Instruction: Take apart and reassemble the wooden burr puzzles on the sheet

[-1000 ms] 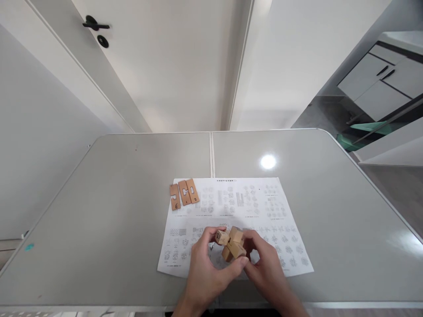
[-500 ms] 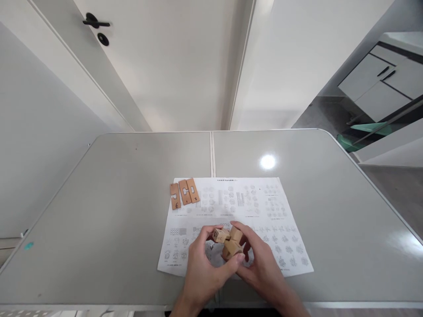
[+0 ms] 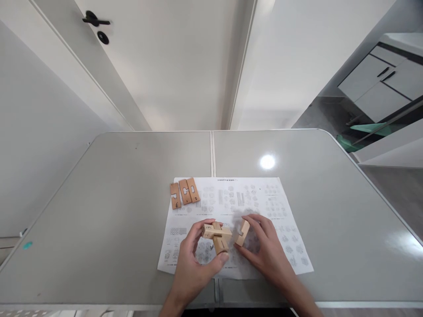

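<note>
Over the lower part of a printed diagram sheet (image 3: 228, 259), my left hand (image 3: 200, 259) is closed round several interlocked wooden puzzle pieces (image 3: 218, 237), which form a cross shape. To the right, my right hand (image 3: 266, 244) pinches one notched wooden puzzle piece (image 3: 243, 233) between thumb and fingers. A gap shows between this piece and the cross. Its notch faces left, toward the other pieces. Flat wooden pieces lie on the sheet's upper left corner: one marked 3 (image 3: 175, 196), one marked 1 (image 3: 185, 192) and one marked 2 (image 3: 193, 190).
The grey table (image 3: 115, 211) has a seam (image 3: 212, 154) down its middle. Beyond its far edge stands a white door (image 3: 172, 66) with a black handle (image 3: 95, 21). A white cabinet (image 3: 376, 75) is at the far right.
My hands have moved apart. My right hand has drawn one notched piece away to the right, while the left keeps the rest, now shifted slightly left and turned.
</note>
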{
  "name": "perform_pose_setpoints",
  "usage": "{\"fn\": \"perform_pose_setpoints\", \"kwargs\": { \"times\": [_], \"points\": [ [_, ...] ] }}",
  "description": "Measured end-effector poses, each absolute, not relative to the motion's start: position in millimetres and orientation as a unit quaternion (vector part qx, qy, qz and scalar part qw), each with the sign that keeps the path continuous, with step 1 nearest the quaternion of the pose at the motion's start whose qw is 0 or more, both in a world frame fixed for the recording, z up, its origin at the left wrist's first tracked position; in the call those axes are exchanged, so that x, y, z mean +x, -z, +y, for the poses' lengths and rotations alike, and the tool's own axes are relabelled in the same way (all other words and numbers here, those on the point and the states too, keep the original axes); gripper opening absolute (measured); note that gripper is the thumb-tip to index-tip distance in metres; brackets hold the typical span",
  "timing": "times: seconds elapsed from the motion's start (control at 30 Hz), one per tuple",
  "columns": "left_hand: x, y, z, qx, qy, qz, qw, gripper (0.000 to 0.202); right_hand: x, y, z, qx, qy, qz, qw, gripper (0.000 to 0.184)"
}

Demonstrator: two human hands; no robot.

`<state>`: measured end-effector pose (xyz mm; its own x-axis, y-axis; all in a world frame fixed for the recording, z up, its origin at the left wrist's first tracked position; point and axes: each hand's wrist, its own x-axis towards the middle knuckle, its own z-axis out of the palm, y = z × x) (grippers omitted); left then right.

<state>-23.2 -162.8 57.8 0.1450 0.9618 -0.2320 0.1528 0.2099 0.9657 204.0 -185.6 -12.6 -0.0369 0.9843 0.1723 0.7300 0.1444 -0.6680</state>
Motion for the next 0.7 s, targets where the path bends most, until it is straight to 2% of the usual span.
{"fn": "perform_pose_setpoints", "kwargs": {
  "times": [0.23, 0.37, 0.43, 0.57, 0.7],
  "points": [
    [-28.3, -48.1, -163.7, 0.537, -0.369, 0.505, 0.566, 0.059, 201.4, 24.9, -188.1, -0.631, -0.154, -0.709, 0.274, 0.065],
    [-27.2, -52.9, -162.7, 0.539, -0.366, 0.508, 0.563, 0.059, 201.5, 18.3, -190.9, -0.621, -0.167, -0.712, 0.283, 0.07],
    [-26.8, -56.6, -162.9, 0.541, -0.354, 0.512, 0.566, 0.058, 201.8, 6.8, -192.7, -0.609, -0.209, -0.7, 0.309, 0.063],
    [-25.7, -59.0, -164.5, 0.552, -0.329, 0.503, 0.579, 0.062, 200.4, -22.1, -194.2, -0.564, -0.356, -0.652, 0.36, 0.035],
    [-22.1, -59.8, -165.1, 0.567, -0.313, 0.487, 0.586, 0.065, 195.5, -34.6, -192.7, -0.542, -0.442, -0.613, 0.367, 0.028]
  ]
}}
